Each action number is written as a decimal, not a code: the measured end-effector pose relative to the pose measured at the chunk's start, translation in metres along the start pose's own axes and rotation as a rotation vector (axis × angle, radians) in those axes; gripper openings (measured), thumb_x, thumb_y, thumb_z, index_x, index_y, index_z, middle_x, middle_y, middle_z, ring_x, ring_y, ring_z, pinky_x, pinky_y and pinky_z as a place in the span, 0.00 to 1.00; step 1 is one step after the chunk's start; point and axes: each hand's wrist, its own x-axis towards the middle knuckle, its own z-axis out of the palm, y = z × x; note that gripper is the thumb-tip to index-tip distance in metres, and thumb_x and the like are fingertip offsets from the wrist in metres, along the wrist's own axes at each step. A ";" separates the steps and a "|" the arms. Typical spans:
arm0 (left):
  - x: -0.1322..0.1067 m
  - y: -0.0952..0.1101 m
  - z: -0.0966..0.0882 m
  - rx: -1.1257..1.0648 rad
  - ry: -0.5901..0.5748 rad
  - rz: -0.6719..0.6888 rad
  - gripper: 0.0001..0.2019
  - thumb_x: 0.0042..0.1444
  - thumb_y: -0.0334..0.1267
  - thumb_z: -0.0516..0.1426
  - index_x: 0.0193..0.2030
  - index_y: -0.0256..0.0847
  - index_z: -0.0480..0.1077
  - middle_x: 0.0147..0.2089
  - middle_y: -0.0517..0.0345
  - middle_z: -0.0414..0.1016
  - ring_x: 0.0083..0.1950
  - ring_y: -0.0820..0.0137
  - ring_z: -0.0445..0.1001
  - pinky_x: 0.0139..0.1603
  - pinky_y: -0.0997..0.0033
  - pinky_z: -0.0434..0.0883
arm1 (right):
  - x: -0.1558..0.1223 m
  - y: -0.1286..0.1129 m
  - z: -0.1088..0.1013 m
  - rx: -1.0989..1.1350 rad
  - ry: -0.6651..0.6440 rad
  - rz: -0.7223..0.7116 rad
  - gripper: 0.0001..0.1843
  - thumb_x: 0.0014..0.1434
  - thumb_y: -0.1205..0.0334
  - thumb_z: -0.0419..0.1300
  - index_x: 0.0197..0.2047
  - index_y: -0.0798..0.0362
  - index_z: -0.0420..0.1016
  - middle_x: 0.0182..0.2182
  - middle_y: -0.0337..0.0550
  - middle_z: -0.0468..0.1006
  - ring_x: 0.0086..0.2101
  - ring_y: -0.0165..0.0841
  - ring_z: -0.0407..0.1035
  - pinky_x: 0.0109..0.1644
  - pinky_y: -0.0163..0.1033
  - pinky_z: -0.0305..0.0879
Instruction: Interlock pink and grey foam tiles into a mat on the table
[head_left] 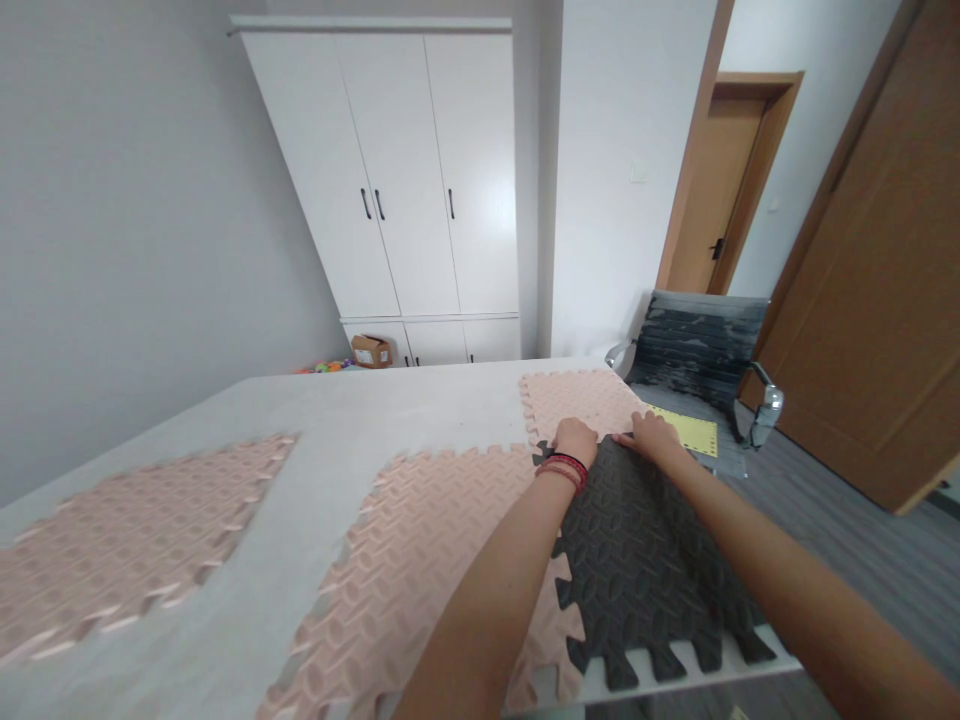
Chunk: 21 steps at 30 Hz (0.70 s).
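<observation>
A dark grey foam mat tile (637, 550) with jigsaw edges lies at the table's right side, its right part bent upward. My left hand (576, 440), with red and black bands on its wrist, is closed at the tile's far edge. Just to its right, my right hand (651, 436) has its fingers closed on the same edge near the far right corner. Beyond both hands lies a pink foam mat tile (574, 393), meeting the dark one at a seam partly hidden by my fingers. Another pink foam mat tile (442, 520) adjoins the dark tile's left side, partly behind my left forearm.
A separate pink tile (150, 530) lies at the left of the white table (375, 410). A chair (697, 350) with a yellow sheet (694, 432) on its seat stands past the right edge. A cardboard box (372, 351) sits by the white wardrobe (397, 180).
</observation>
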 end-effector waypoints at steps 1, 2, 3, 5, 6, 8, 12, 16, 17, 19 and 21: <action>0.002 0.002 0.000 -0.005 -0.006 -0.005 0.18 0.61 0.45 0.56 0.54 0.39 0.67 0.54 0.51 0.70 0.50 0.65 0.72 0.49 0.56 0.73 | 0.000 -0.002 0.001 -0.006 -0.008 0.010 0.37 0.59 0.36 0.50 0.56 0.62 0.64 0.51 0.65 0.68 0.51 0.51 0.66 0.48 0.49 0.63; 0.003 0.003 0.000 -0.011 -0.013 -0.010 0.18 0.61 0.45 0.56 0.54 0.39 0.66 0.54 0.50 0.70 0.50 0.65 0.72 0.49 0.56 0.73 | 0.001 -0.003 0.001 -0.010 -0.019 0.014 0.37 0.59 0.35 0.50 0.55 0.61 0.64 0.51 0.65 0.68 0.51 0.50 0.66 0.49 0.48 0.63; 0.004 0.005 0.000 -0.016 -0.021 -0.015 0.18 0.61 0.45 0.56 0.54 0.39 0.66 0.54 0.50 0.70 0.50 0.65 0.72 0.49 0.56 0.73 | 0.001 -0.002 0.001 -0.014 -0.029 0.012 0.38 0.59 0.35 0.50 0.56 0.61 0.64 0.51 0.64 0.68 0.51 0.50 0.66 0.49 0.48 0.63; 0.005 0.007 0.001 -0.026 -0.033 -0.026 0.18 0.60 0.45 0.56 0.54 0.39 0.66 0.54 0.50 0.70 0.50 0.64 0.72 0.49 0.56 0.73 | 0.003 0.001 -0.001 -0.020 -0.045 -0.008 0.38 0.58 0.34 0.49 0.56 0.59 0.64 0.51 0.62 0.68 0.51 0.49 0.66 0.49 0.48 0.63; 0.006 0.008 0.002 -0.031 -0.038 -0.031 0.18 0.60 0.45 0.56 0.54 0.39 0.66 0.54 0.50 0.70 0.50 0.64 0.72 0.49 0.56 0.73 | 0.004 0.003 -0.001 -0.022 -0.049 -0.018 0.38 0.59 0.33 0.49 0.56 0.59 0.65 0.51 0.62 0.68 0.51 0.49 0.66 0.49 0.48 0.63; 0.006 0.009 0.004 -0.043 -0.042 -0.042 0.18 0.60 0.44 0.56 0.54 0.39 0.66 0.53 0.50 0.70 0.50 0.64 0.72 0.49 0.56 0.73 | 0.005 0.007 -0.002 -0.024 -0.047 -0.028 0.37 0.60 0.33 0.46 0.56 0.57 0.65 0.51 0.61 0.68 0.51 0.49 0.66 0.49 0.48 0.62; 0.007 0.011 0.007 -0.069 -0.039 -0.054 0.18 0.60 0.44 0.57 0.54 0.39 0.66 0.53 0.50 0.70 0.50 0.64 0.72 0.48 0.56 0.73 | 0.005 0.007 0.002 -0.031 -0.017 -0.005 0.37 0.61 0.35 0.44 0.57 0.58 0.63 0.52 0.60 0.67 0.52 0.50 0.64 0.49 0.48 0.62; 0.006 0.010 0.009 -0.101 -0.019 -0.034 0.18 0.60 0.44 0.57 0.54 0.39 0.66 0.53 0.50 0.70 0.50 0.64 0.72 0.48 0.55 0.73 | 0.001 0.003 0.007 -0.037 0.006 0.010 0.35 0.62 0.36 0.44 0.56 0.59 0.63 0.51 0.61 0.67 0.52 0.49 0.63 0.48 0.48 0.63; 0.005 0.008 0.009 -0.109 -0.010 -0.025 0.18 0.60 0.44 0.57 0.54 0.39 0.66 0.54 0.50 0.70 0.51 0.64 0.72 0.49 0.55 0.73 | -0.001 0.003 0.007 -0.036 0.013 0.008 0.34 0.63 0.37 0.43 0.56 0.58 0.63 0.51 0.60 0.67 0.52 0.49 0.63 0.48 0.48 0.62; 0.002 -0.002 0.008 -0.125 0.015 -0.006 0.18 0.60 0.45 0.56 0.54 0.39 0.66 0.55 0.50 0.70 0.51 0.64 0.71 0.50 0.55 0.72 | -0.006 0.002 0.009 -0.034 0.033 0.002 0.32 0.64 0.38 0.43 0.56 0.57 0.64 0.51 0.59 0.67 0.52 0.47 0.63 0.48 0.47 0.62; -0.005 -0.017 0.004 -0.145 0.040 0.012 0.18 0.61 0.45 0.56 0.55 0.40 0.66 0.56 0.50 0.69 0.52 0.64 0.71 0.52 0.54 0.72 | -0.010 0.001 0.011 -0.031 0.059 0.000 0.31 0.64 0.40 0.42 0.56 0.56 0.64 0.51 0.58 0.67 0.52 0.47 0.63 0.48 0.47 0.63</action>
